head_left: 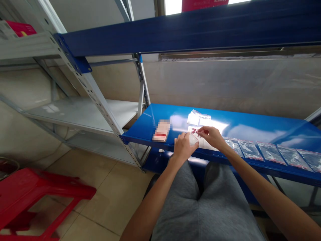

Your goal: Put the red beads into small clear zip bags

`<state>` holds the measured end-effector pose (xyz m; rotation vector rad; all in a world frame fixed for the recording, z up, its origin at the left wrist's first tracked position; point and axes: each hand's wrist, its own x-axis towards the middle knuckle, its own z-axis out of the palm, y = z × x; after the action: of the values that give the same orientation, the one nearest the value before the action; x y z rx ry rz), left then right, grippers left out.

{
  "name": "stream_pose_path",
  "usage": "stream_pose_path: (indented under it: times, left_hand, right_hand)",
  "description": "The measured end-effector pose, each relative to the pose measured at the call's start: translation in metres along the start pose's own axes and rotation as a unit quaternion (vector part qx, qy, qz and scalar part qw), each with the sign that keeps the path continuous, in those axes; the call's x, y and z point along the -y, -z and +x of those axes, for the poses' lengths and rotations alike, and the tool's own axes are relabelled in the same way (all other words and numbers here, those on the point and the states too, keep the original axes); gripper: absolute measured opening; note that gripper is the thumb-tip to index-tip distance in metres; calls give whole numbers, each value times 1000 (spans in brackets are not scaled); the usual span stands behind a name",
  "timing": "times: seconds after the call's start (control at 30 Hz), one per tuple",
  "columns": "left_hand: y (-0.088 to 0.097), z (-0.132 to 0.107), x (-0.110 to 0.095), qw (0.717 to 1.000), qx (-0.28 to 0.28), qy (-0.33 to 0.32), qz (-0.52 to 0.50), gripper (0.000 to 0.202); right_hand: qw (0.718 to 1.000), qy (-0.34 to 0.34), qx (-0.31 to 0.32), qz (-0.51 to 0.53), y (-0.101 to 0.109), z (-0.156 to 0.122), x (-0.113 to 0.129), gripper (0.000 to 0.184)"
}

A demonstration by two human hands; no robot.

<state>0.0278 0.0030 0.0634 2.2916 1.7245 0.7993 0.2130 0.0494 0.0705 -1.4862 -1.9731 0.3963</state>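
Left hand touching white sheet, thumb spreading; right hand bunching fingertips beside red bits, pinch unclear.

On the shelf, with the sheet as landmark: small pieces on its back left part, packets behind, the phone-shaped item left, a row of 5 bags right, left hand at its left end, right hand at its back edge.
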Motion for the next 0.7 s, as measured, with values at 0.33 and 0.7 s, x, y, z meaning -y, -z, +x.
stream_pose_path:
  times: [0.33, 0.7]
  left_hand:
    - [-4, -1, 2, 999, 13, -29, 13, 49]
    - [-5, -1, 4, 1000, 14, -24, 12, 48]
  right_hand:
    - [999, 2, -22, -28, 2, -17, -5, 19]
    - [992, 22, -6, -121, -17, -18, -9, 15]
